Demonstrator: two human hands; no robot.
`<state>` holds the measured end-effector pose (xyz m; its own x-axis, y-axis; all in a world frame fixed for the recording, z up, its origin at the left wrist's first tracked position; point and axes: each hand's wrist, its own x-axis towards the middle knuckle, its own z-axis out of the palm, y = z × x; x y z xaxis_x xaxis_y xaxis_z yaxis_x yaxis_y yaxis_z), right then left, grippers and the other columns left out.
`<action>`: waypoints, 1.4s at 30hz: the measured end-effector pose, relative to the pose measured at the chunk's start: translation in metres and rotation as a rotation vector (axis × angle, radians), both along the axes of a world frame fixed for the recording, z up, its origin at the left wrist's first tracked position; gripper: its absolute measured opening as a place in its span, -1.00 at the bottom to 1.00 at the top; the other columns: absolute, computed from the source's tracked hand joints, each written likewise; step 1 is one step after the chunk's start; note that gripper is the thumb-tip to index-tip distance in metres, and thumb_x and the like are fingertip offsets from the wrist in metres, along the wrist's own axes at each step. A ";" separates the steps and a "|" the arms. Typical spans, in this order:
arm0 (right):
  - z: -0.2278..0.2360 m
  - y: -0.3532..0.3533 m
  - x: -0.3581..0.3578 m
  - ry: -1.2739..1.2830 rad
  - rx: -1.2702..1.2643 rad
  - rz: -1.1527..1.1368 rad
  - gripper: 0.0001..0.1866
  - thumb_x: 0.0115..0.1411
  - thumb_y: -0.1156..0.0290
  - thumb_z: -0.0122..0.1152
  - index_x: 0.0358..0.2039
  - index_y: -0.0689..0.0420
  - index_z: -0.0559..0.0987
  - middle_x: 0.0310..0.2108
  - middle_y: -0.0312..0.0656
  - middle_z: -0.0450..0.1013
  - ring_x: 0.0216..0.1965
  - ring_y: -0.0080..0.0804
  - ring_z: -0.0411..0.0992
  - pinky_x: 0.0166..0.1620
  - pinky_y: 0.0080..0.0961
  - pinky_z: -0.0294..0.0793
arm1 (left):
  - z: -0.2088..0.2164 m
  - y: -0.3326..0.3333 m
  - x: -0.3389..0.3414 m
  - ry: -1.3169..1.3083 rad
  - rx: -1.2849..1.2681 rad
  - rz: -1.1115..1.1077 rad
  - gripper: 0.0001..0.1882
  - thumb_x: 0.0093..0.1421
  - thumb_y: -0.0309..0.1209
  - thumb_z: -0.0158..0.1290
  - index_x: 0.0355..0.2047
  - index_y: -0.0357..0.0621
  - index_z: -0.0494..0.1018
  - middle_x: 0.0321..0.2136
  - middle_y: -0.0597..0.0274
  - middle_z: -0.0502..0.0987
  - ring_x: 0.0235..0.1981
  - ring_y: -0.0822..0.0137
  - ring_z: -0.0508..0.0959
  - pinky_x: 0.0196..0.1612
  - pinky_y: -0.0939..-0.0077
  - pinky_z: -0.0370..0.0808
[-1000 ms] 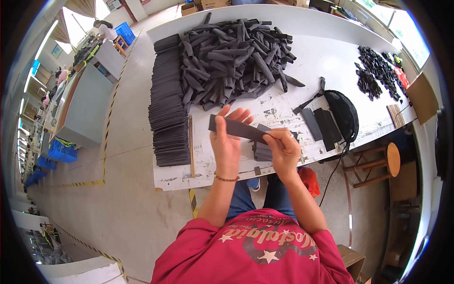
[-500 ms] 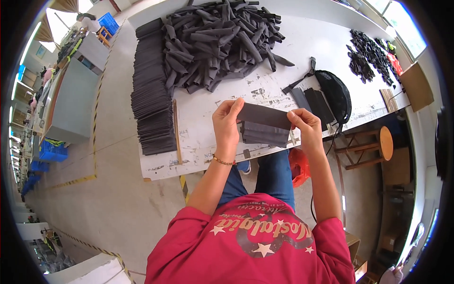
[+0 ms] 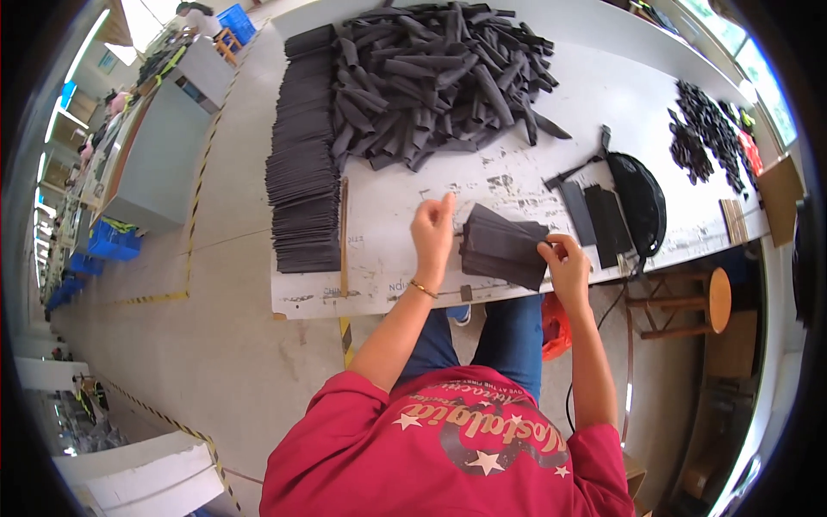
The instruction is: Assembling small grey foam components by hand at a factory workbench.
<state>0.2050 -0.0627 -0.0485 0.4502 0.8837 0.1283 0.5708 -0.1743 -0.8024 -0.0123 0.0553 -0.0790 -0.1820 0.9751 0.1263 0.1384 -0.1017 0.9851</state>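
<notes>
where the white desk met the person's lap, a small bundle of dark flat fabric pieces lay near its front edge, between the two hands. left hand: fingers together and pointing up, resting against the bundle's left end, index tip raised; not closed round it. a thin bracelet sat on that wrist. right hand: thumb and fingers pinched on the bundle's right corner, holding it.

other items on the desk:
- stack of dark flat pieces, laid in a long overlapping row along the left edge, well left of the left hand.
- wooden stick, lying lengthwise just right of the stack.
- heap of dark rolled or folded strips, loose, at the far side, beyond the hands.
- two dark flat pieces, side by side, just right of the bundle.
- black pouch, rounded, just right of those pieces.
- pile of small black parts, at the far right end; kind could not be told.

beside the desk: a round wooden stool on the floor at the right; blue crates near a grey bench at the left. the person wore a red shirt with a star print, and blue trousers.
</notes>
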 end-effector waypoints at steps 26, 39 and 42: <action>-0.059 0.064 0.071 -1.151 -0.482 0.098 -0.77 0.06 0.52 0.12 -0.23 0.25 0.53 -0.22 -0.07 0.45 -0.14 -0.24 0.40 -0.11 -0.41 0.43 | -0.036 0.222 -0.087 0.203 -0.284 -0.176 -0.78 0.13 -0.36 0.19 -0.42 -0.33 0.61 -0.66 0.40 0.48 -0.67 0.58 0.38 -0.60 0.62 0.25; 0.012 0.036 0.087 -0.363 0.275 -0.066 -0.48 0.06 0.73 0.01 0.07 0.10 0.37 -0.09 0.11 0.38 -0.01 0.15 0.37 0.03 -0.20 0.37 | 0.022 0.084 -0.078 -0.650 -0.387 -0.277 -0.85 0.25 -0.43 0.11 -0.24 -0.21 0.42 -0.32 -0.07 0.62 -0.44 0.11 0.67 -0.41 0.36 0.66; 0.035 0.027 0.061 -0.219 0.114 0.038 -0.69 0.08 0.58 0.21 -0.14 0.18 0.42 -0.23 0.02 0.36 -0.19 0.04 0.37 -0.10 -0.25 0.38 | 0.024 0.064 -0.068 -0.765 -0.287 -0.283 -0.80 0.21 -0.51 0.13 -0.20 -0.26 0.36 -0.30 -0.10 0.60 -0.39 0.04 0.67 -0.38 0.25 0.68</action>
